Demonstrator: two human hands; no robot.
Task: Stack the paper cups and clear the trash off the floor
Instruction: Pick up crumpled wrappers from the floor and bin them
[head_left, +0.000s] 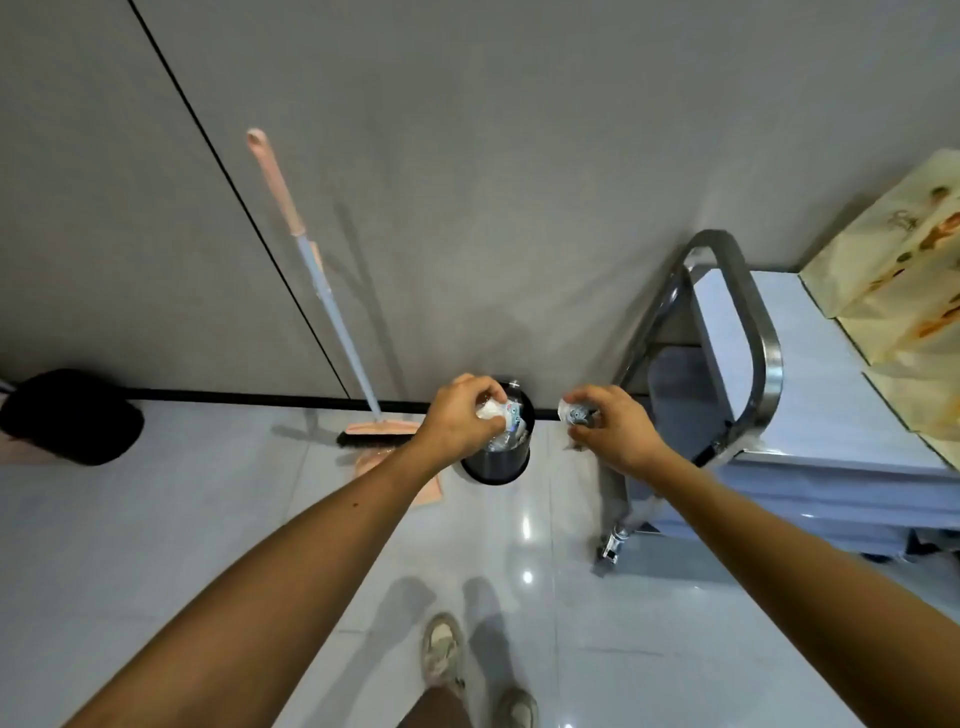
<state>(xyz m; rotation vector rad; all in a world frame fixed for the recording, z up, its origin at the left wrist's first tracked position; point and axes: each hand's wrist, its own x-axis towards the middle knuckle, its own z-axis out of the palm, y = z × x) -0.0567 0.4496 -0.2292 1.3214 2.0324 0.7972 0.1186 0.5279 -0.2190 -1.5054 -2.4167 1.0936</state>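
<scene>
Two shoes (441, 649) are seen on the tiled floor (208, 493) at the bottom edge. A crumpled white wad of trash (491, 411) is pinched in the curled fingers of the left hand (460, 418), right over the open black bin (496, 462) at the wall base. A second crumpled piece (574, 413) is gripped by the right hand (615, 434), just right of the bin. A broom (322, 291) is leaned on the wall to the left; a steel cart (748, 322) is parked to the right.
</scene>
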